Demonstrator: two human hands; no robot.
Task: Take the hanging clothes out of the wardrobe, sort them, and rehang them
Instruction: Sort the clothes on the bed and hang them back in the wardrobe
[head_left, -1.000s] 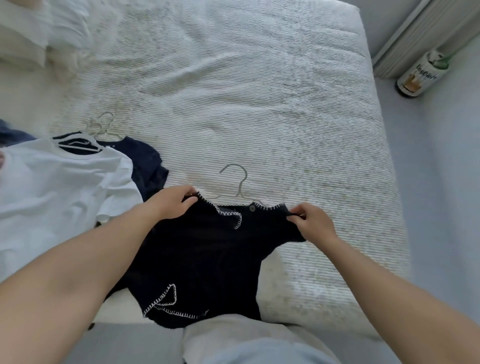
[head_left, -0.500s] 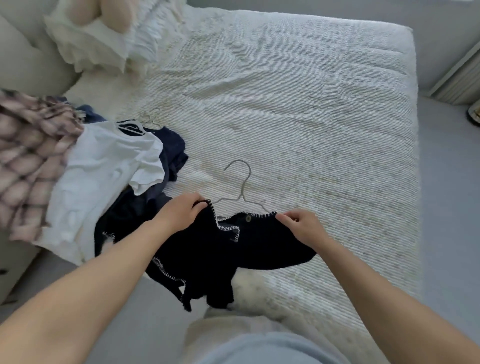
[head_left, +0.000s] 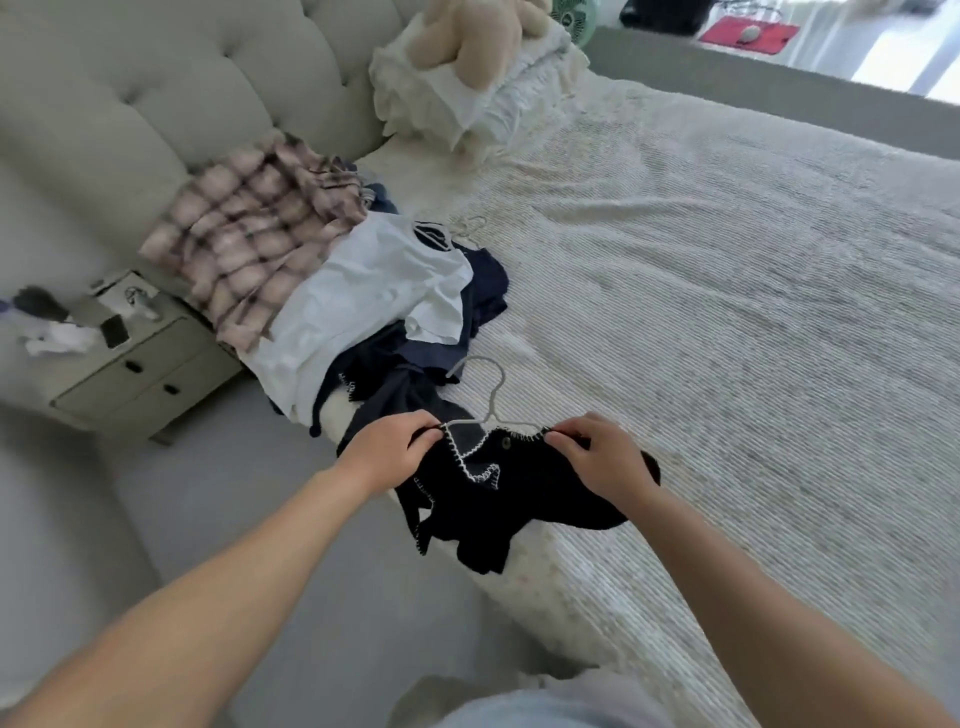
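A black top with white stitched edging (head_left: 519, 493) lies at the near edge of the bed (head_left: 727, 312), on a grey wire hanger (head_left: 491, 395) whose hook points away from me. My left hand (head_left: 387, 449) grips the top's left shoulder and my right hand (head_left: 597, 462) pinches its right shoulder. To the left a pile lies on the bed: a white shirt (head_left: 363, 306) on a hanger, dark navy garments (head_left: 483, 291) beneath it, and a pink plaid shirt (head_left: 249, 244) nearest the headboard.
A tufted headboard (head_left: 156, 104) stands at the left, with ruffled pillows (head_left: 457, 104) and a plush toy (head_left: 467, 36) at the bed's head. A nightstand (head_left: 135, 364) with small items sits beside the bed. Grey floor (head_left: 208, 519) runs along the near side.
The view has swung left and up, bringing the headboard, pillows and nightstand into sight. Both hands have kept their hold and carried the black top left, toward the clothes pile, its body bunching.
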